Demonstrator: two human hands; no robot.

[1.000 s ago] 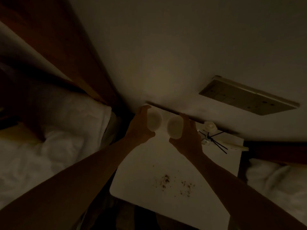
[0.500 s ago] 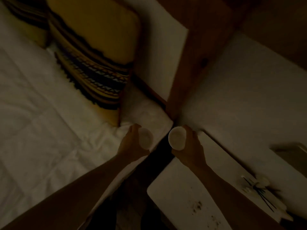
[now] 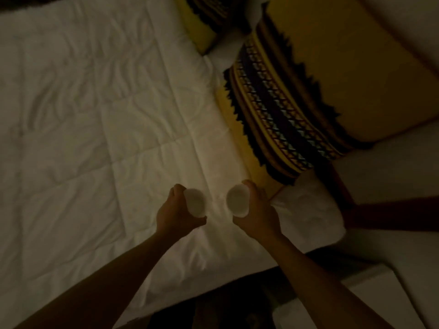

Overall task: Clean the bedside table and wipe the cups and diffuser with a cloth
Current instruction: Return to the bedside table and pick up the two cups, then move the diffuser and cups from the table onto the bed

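Note:
The room is dim. My left hand (image 3: pixel 174 213) grips a small white cup (image 3: pixel 196 201), and my right hand (image 3: pixel 257 214) grips a second white cup (image 3: pixel 237 200). Both cups are held side by side, a little apart, over the white bedcover (image 3: pixel 95 119), with their open mouths turned up toward me. A corner of the white bedside table (image 3: pixel 370 302) shows at the bottom right, partly behind my right forearm. The diffuser and any cloth are out of view.
A yellow cushion with dark patterned bands (image 3: pixel 308 91) lies on the bed just beyond my right hand, and a second one (image 3: pixel 204 17) sits at the top. A white pillow (image 3: pixel 308 210) lies to the right. A dark gap (image 3: pixel 237 307) separates bed and table.
My view and both hands have swung left from the bedside table to over the bed, carrying the two cups. The table has slid to the bottom right corner and the diffuser has left the view.

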